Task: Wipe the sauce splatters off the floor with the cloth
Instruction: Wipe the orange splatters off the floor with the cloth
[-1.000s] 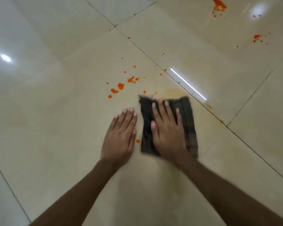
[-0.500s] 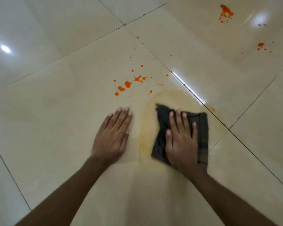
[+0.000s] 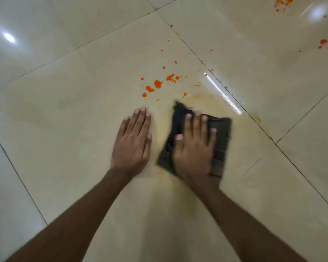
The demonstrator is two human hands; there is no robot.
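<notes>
A dark folded cloth point(image 3: 221, 133) lies flat on the cream tiled floor point(image 3: 64, 129). My right hand point(image 3: 194, 148) presses down on it with fingers spread, covering its left half. My left hand point(image 3: 133, 142) rests palm down on the bare tile just left of the cloth, holding nothing. A cluster of orange sauce drops point(image 3: 157, 84) sits just beyond both hands. A pale yellowish smear point(image 3: 206, 98) rings the far side of the cloth. More sauce splatters lie far off at the top right point(image 3: 283, 1) and at the right edge point(image 3: 323, 42).
Dark grout lines cross the floor; one runs diagonally just right of the cloth point(image 3: 254, 118). Tiny orange specks point(image 3: 211, 70) sit along it. Bright light reflections shine on the glossy tiles point(image 3: 9, 37).
The cloth under my right hand slid away to the right, then back toward my left hand. A small drop beside my left thumb is gone, and a yellowish smear showed where the cloth passed.
</notes>
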